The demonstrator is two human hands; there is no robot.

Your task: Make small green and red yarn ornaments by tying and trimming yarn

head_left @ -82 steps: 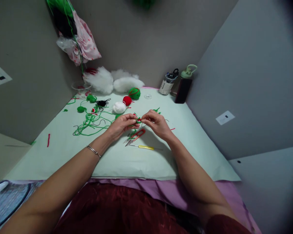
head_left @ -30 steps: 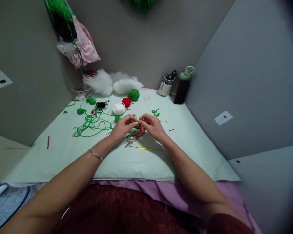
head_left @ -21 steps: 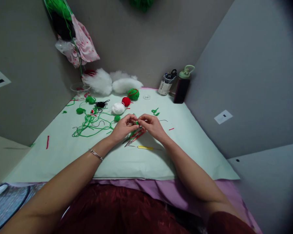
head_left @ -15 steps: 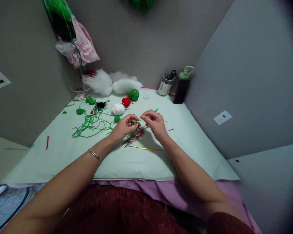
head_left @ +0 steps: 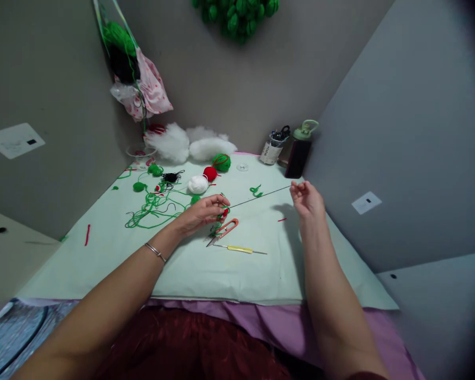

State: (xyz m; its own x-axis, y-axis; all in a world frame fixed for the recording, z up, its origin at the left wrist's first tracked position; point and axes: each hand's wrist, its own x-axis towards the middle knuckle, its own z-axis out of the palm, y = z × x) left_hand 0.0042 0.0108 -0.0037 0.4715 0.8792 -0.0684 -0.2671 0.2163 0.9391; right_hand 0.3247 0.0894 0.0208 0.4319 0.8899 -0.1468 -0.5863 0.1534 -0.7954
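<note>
My left hand [head_left: 206, 212] is closed on a small red and green crocheted piece [head_left: 225, 212], mostly hidden by the fingers. From that piece a dark thread [head_left: 261, 196] runs taut, up and to the right, to my right hand [head_left: 307, 198]. The right fingertips are pinched on the thread's far end; whether a needle is there is too small to tell. Just below the left hand lie orange-handled thread snips [head_left: 226, 228], points toward the lower left. A crochet hook with a yellow handle [head_left: 239, 249] rests nearer to me.
Green yarn strands [head_left: 150, 211] tangle at left. Behind are white [head_left: 198, 184], red [head_left: 210, 173] and green [head_left: 221, 162] yarn balls and white stuffing [head_left: 170, 143]. A pen cup [head_left: 271, 152] and a bottle [head_left: 300, 153] stand at back right. Green scraps [head_left: 256, 191] lie between the hands.
My right hand has moved away from the left, out to the right, drawing the dark thread out straight. The left hand still holds the crocheted piece. The view has tilted up slightly.
</note>
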